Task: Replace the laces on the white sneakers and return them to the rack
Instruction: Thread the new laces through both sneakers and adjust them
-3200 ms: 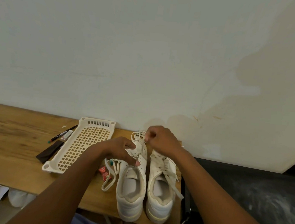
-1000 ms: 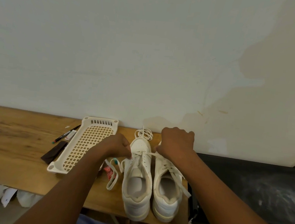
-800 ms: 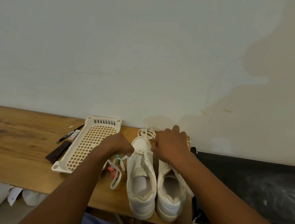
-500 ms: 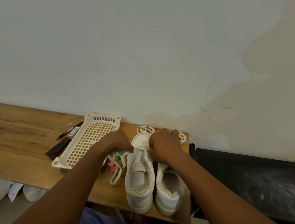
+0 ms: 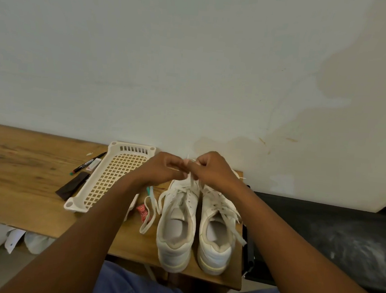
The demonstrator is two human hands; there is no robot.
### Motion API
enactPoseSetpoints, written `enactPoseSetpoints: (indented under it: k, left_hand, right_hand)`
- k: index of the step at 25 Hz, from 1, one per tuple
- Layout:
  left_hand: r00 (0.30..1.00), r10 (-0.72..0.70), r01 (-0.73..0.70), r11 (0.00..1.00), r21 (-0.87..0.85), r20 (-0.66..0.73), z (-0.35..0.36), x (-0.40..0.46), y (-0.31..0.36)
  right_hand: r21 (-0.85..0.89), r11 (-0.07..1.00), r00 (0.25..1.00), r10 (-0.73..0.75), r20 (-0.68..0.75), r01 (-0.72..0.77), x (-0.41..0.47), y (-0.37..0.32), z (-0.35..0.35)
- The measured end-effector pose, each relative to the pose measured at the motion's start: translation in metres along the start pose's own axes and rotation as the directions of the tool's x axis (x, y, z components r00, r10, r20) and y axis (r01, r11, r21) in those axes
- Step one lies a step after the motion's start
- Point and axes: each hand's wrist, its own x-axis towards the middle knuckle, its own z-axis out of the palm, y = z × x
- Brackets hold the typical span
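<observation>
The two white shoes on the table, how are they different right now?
The left shoe has its lace pulled up into both hands, left hand and right hand; the right shoe is untouched. The left shoe's lace is taut; the right shoe's lies loose, trailing over its side. Both are white, side by side, heels toward the person.

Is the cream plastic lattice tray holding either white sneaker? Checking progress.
No, both white sneakers stand on the wooden table beside the tray.

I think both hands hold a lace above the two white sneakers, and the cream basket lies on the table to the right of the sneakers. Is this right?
Not quite. The head view shows the cream basket to the left of the white sneakers, not the right. The left hand and right hand do hold a lace above them.
</observation>
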Motion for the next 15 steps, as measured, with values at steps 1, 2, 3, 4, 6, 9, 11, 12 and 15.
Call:
enactPoseSetpoints:
  k: [1, 2, 3, 4, 6, 9, 11, 12, 15]
  left_hand:
    - [0.998, 0.053, -0.052, 0.997, -0.049, 0.021, 0.003, -0.002, 0.007]
    - [0.995, 0.096, -0.094, 0.991, -0.096, 0.021, 0.005, -0.003, 0.011]
    - [0.992, 0.126, -0.124, 0.983, -0.133, 0.003, 0.005, -0.003, 0.014]
    - [0.99, 0.14, -0.142, 0.979, -0.148, -0.025, 0.004, -0.002, 0.014]
    - [0.992, 0.077, -0.084, 0.994, -0.067, -0.102, -0.001, 0.005, 0.002]
    - [0.959, -0.205, 0.251, 0.936, 0.247, -0.197, -0.013, 0.009, -0.019]
    - [0.964, -0.229, 0.258, 0.926, 0.274, -0.136, -0.016, 0.008, -0.023]
    - [0.981, -0.161, 0.179, 0.964, 0.198, -0.104, -0.015, 0.008, -0.02]
    - [0.986, 0.133, -0.14, 0.988, -0.063, -0.103, -0.006, -0.003, 0.01]
  right_hand:
    - [0.112, 0.994, 1.0, 0.009, -0.015, -0.007, 0.0, -0.004, -0.003]
    - [0.189, 0.982, 1.0, 0.008, -0.021, -0.004, -0.001, -0.01, -0.006]
    - [0.247, 0.969, 1.0, 0.0, -0.022, 0.005, -0.002, -0.013, -0.008]
    - [0.292, 0.956, 1.0, -0.007, -0.023, 0.013, -0.004, -0.016, -0.011]
    - [0.349, 0.937, 0.999, 0.001, -0.043, 0.014, -0.004, -0.015, -0.016]
    - [0.445, 0.896, 0.992, 0.038, -0.122, 0.02, -0.003, -0.014, -0.025]
    - [0.47, 0.882, 0.989, 0.045, -0.14, 0.026, -0.003, -0.015, -0.031]
    - [0.454, 0.891, 0.99, 0.039, -0.138, 0.028, -0.004, -0.016, -0.031]
    - [0.345, 0.938, 0.994, 0.017, -0.111, 0.023, -0.005, -0.016, -0.022]
